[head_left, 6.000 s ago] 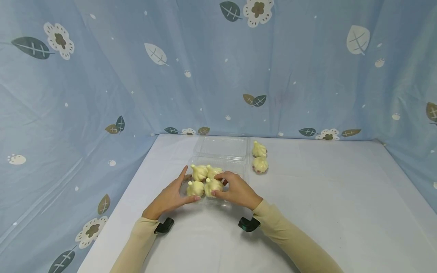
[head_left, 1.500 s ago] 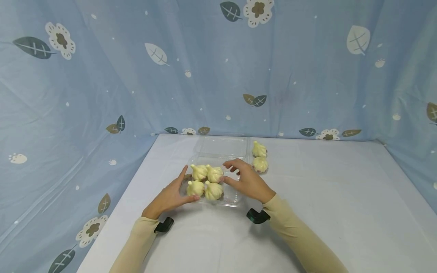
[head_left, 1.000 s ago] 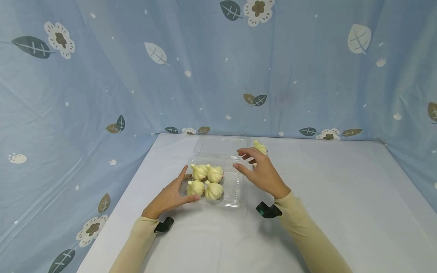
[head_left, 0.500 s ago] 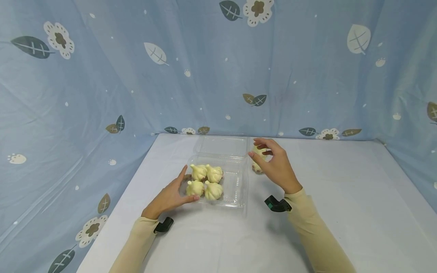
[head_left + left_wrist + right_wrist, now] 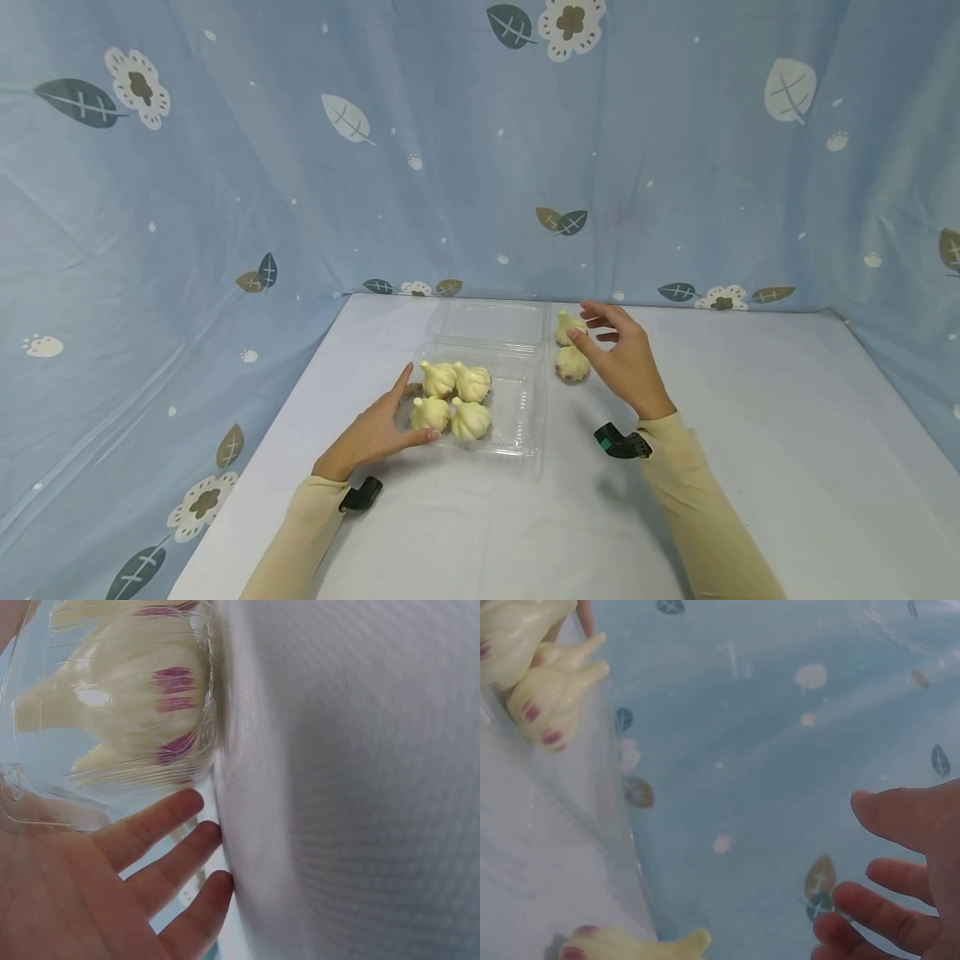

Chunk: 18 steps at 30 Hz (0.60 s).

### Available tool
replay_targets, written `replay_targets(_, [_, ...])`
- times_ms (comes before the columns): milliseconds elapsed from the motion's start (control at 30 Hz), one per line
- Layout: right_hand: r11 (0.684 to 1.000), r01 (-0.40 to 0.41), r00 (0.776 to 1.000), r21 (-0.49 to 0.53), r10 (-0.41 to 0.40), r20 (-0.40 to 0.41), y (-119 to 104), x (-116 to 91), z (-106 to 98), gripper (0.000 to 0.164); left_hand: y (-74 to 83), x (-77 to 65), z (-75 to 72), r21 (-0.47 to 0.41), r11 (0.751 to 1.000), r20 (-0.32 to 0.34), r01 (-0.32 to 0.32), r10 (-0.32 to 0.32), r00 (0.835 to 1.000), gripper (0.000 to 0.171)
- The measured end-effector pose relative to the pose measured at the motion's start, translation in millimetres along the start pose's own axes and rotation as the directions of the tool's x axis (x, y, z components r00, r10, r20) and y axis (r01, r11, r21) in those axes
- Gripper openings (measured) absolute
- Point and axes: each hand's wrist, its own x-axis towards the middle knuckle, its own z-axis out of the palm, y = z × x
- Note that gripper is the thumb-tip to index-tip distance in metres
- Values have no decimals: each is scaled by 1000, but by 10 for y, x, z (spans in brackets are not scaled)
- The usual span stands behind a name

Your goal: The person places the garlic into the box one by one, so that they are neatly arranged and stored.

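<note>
Fingers (image 5: 150,829) of the left hand (image 5: 375,429) lie straight and spread, released, at the near left corner of a clear, thin plastic container (image 5: 517,408) with a ribbed wall. The right hand (image 5: 626,362) grasps nothing, thumb apart from slightly bent fingers, just beside two loose garlic bulbs (image 5: 572,364). Every bulb is smooth, pale yellow and plump, with a knobbed stem. They number six: four packed garlic bulbs (image 5: 471,421) sit two by two in the left part of the container's base, and the other two rest to its right on white cloth (image 5: 750,458), one behind the other. One lid (image 5: 491,322) lies folded back beyond. Behind hangs a blue leaf-printed curtain (image 5: 480,150). The left wrist view shows purple streaks through the plastic, barely visible from the head; the right wrist view catches one loose bulb only.
</note>
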Motion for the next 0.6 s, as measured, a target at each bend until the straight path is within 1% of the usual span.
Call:
replay_targets(167, [1000, -15, 1000, -2, 15, 7, 88, 5, -9, 50, 6, 0, 0, 0, 1000, -1, 6, -6, 1000, 125])
replay_targets(600, [994, -105, 994, -21, 105, 24, 297, 11, -10, 58, 3, 10, 3, 6, 1000, 2, 16, -16, 1000, 124])
